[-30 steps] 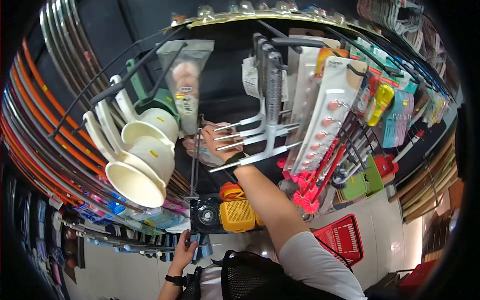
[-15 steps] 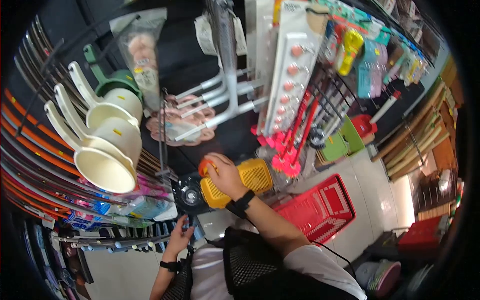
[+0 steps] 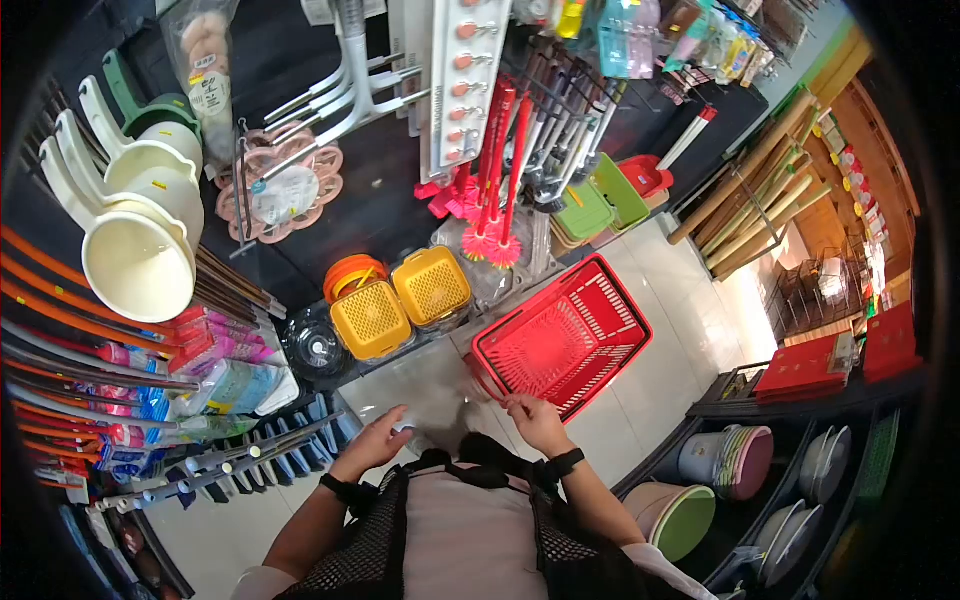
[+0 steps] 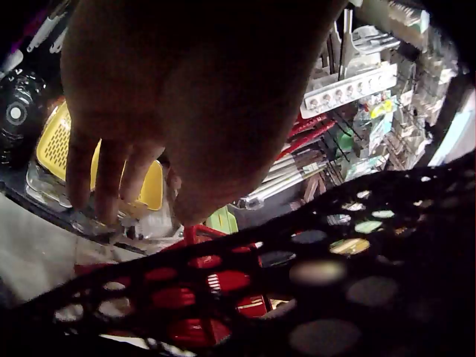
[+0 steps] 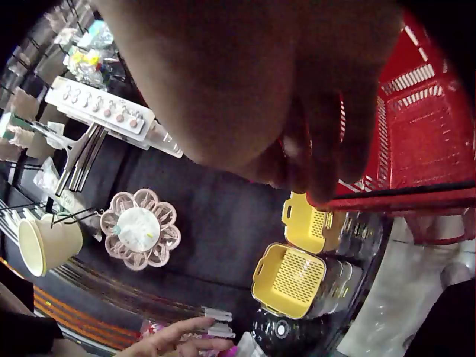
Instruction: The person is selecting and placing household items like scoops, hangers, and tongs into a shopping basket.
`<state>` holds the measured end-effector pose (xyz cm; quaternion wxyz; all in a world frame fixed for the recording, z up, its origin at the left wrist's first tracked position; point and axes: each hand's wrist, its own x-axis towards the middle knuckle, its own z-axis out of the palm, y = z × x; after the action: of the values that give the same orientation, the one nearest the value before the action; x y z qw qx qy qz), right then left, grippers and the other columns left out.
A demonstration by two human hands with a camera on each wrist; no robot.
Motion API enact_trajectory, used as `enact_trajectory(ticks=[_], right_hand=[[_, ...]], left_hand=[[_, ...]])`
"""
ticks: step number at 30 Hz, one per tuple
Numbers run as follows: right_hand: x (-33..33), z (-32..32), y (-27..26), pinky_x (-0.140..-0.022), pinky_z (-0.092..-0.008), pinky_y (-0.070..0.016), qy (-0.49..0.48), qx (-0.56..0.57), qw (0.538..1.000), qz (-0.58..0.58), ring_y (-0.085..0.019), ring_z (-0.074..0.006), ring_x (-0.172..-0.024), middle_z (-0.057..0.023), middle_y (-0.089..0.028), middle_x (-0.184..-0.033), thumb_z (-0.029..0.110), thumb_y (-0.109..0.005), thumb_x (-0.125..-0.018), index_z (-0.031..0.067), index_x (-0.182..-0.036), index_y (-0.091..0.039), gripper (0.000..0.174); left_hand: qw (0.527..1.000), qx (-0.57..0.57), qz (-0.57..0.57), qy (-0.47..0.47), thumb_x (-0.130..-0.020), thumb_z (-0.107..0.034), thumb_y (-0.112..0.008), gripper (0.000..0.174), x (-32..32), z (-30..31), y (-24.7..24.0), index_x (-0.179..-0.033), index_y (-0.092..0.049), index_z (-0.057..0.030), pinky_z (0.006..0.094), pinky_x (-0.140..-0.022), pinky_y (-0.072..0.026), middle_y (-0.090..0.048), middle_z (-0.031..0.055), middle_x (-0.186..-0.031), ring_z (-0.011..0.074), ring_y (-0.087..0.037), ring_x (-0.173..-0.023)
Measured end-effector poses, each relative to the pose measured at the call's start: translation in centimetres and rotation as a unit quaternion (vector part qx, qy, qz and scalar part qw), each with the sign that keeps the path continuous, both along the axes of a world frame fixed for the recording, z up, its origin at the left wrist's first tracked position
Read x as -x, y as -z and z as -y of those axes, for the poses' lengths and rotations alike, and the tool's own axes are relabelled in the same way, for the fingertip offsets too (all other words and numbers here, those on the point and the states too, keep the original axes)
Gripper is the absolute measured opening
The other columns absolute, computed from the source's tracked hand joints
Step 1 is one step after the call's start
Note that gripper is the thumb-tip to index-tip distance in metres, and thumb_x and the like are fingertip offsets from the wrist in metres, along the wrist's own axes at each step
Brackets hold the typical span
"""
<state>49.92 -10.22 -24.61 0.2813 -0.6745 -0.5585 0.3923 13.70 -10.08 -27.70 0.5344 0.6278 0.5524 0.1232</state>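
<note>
My right hand (image 3: 538, 424) is at the near corner of a red shopping basket (image 3: 640, 345), fingers curled on its edge. The right wrist view shows the dark fingers overlapping the rim of the red basket (image 5: 428, 141). A curved red handle hangs down on the basket's left side. To the left, my left hand (image 3: 375, 442) is held over the floor with loosely extended fingers and nothing in it. In the left wrist view the left hand's fingers (image 4: 111, 167) hang in front of yellow perforated baskets (image 4: 53, 141).
Yellow baskets (image 3: 370, 320) and an orange one (image 3: 350, 275) stand low against the display. A pink flower-shaped dish (image 3: 325, 190) and white dippers (image 3: 140, 265) hang above. Poles crowd the left side. Buckets (image 3: 725, 458) fill a shelf at the lower right.
My right hand has gone from the hanging pink dish, past the yellow and orange baskets, to the red basket. The view has swung right. My left hand stays free.
</note>
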Motion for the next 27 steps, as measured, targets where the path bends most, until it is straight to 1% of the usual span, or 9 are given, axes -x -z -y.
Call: enact_trajectory(ticks=[1, 7, 8, 13, 15, 19, 20, 24, 27], right_hand=[[-0.3, 0.7, 0.0, -0.072, -0.0409, -0.0566, -0.016, 0.0, 1.0, 0.001, -0.072, -0.0363, -0.081, -0.0231, -0.071, -0.092, 0.019, -0.062, -0.096, 0.0023, -0.106, -0.073, 0.022], [-4.3, 2.3, -1.0, -0.076, -0.0421, -0.0572, -0.096, -0.019, 0.995, 0.019, -0.072, -0.0359, -0.085, -0.0195, -0.072, -0.095, 0.02, -0.064, -0.093, 0.0057, -0.105, -0.074, 0.021], [-5.6, 2.6, -1.3, -0.077, -0.0371, -0.0568, -0.12, -0.017, 0.992, 0.045, -0.074, -0.0297, -0.085, -0.0195, -0.073, -0.094, 0.019, -0.062, -0.096, 0.0019, -0.109, -0.073, 0.024], [-14.3, 4.6, -0.7, -0.077, -0.0362, -0.0572, -0.135, -0.036, 0.99, 0.018, -0.074, -0.0278, -0.086, -0.018, -0.074, -0.094, 0.019, -0.063, -0.096, -0.0001, -0.107, -0.072, 0.024], [-18.4, 5.3, 0.1, -0.078, -0.0404, -0.0565, -0.118, 0.01, 0.993, -0.002, -0.072, -0.0349, -0.088, -0.0196, -0.072, -0.094, 0.025, -0.064, -0.096, 0.0044, -0.105, -0.074, 0.025], [-25.9, 6.1, 1.0, -0.072, -0.0399, -0.0555, -0.117, 0.01, 0.993, -0.015, -0.072, -0.0325, -0.08, -0.0193, -0.072, -0.088, 0.024, -0.065, -0.095, 0.0032, -0.103, -0.074, 0.024], [-27.4, 6.2, 2.0, -0.069, -0.0383, -0.0549, -0.113, -0.027, 0.993, -0.02, -0.072, -0.0306, -0.075, -0.0187, -0.071, -0.083, 0.021, -0.064, -0.096, 0.0017, -0.103, -0.073, 0.023], [-30.6, 4.4, 1.2, -0.072, -0.0333, -0.0581, -0.129, 0.007, 0.992, -0.013, -0.076, -0.0227, -0.079, -0.0167, -0.075, -0.086, 0.019, -0.062, -0.098, -0.0022, -0.107, -0.072, 0.025], [-31.4, 2.1, 1.5, -0.072, -0.033, -0.0581, -0.141, 0.003, 0.99, -0.005, -0.076, -0.0228, -0.079, -0.0171, -0.074, -0.087, 0.018, -0.061, -0.098, -0.0035, -0.106, -0.071, 0.025]], left_hand=[[1.0, -0.008, 0.007, 0.022, -0.095, -0.027, -0.068, 0.059, -1.0, 0.1, -0.3, -0.147, -0.043, -0.01, 0.0387, -0.084, -0.0559, -0.062, 0.0236, -0.129, 0.0303, -0.07, -0.096], [0.999, -0.02, 0.024, -0.005, -0.096, -0.024, -0.068, 0.058, -6.9, 2.3, -1.1, -0.147, -0.044, -0.0102, 0.037, -0.083, -0.056, -0.064, 0.0224, -0.126, 0.027, -0.07, -0.097], [1.0, 0.005, 0.027, -0.007, -0.096, -0.026, -0.067, 0.058, -8.0, 2.7, -1.0, -0.148, -0.043, -0.0111, 0.0376, -0.086, -0.0552, -0.063, 0.0212, -0.127, 0.027, -0.069, -0.1], [1.0, 0.005, 0.009, -0.026, -0.097, -0.026, -0.067, 0.056, -14.6, 5.2, 0.4, -0.147, -0.044, -0.0109, 0.0378, -0.087, -0.0552, -0.063, 0.0199, -0.126, 0.0278, -0.068, -0.104], [0.998, 0.017, -0.016, -0.062, -0.098, -0.025, -0.066, 0.053, -17.7, 6.4, 0.7, -0.145, -0.047, -0.0098, 0.0366, -0.084, -0.0557, -0.064, 0.0195, -0.124, 0.0261, -0.069, -0.101], [0.986, 0.009, 0.058, -0.157, -0.098, -0.023, -0.066, 0.051, -23.4, 9.6, 3.7, -0.144, -0.048, -0.0094, 0.0353, -0.081, -0.0555, -0.066, 0.0152, -0.117, 0.0217, -0.068, -0.091], [0.985, -0.005, 0.067, -0.156, -0.098, -0.021, -0.066, 0.048, -24.7, 10.4, 4.3, -0.142, -0.05, -0.009, 0.0347, -0.081, -0.0553, -0.066, 0.014, -0.115, 0.0217, -0.068, -0.089], [0.993, -0.026, 0.021, -0.111, -0.097, -0.022, -0.065, 0.045, -29.8, 10.6, 0.7, -0.139, -0.053, -0.011, 0.0377, -0.083, -0.0563, -0.067, 0.0196, -0.118, 0.0293, -0.071, -0.095], [0.992, -0.031, -0.012, -0.118, -0.097, -0.024, -0.066, 0.048, -31.1, 9.5, 0.9, -0.141, -0.051, -0.0099, 0.0375, -0.083, -0.0552, -0.067, 0.0176, -0.116, 0.0246, -0.069, -0.093]])
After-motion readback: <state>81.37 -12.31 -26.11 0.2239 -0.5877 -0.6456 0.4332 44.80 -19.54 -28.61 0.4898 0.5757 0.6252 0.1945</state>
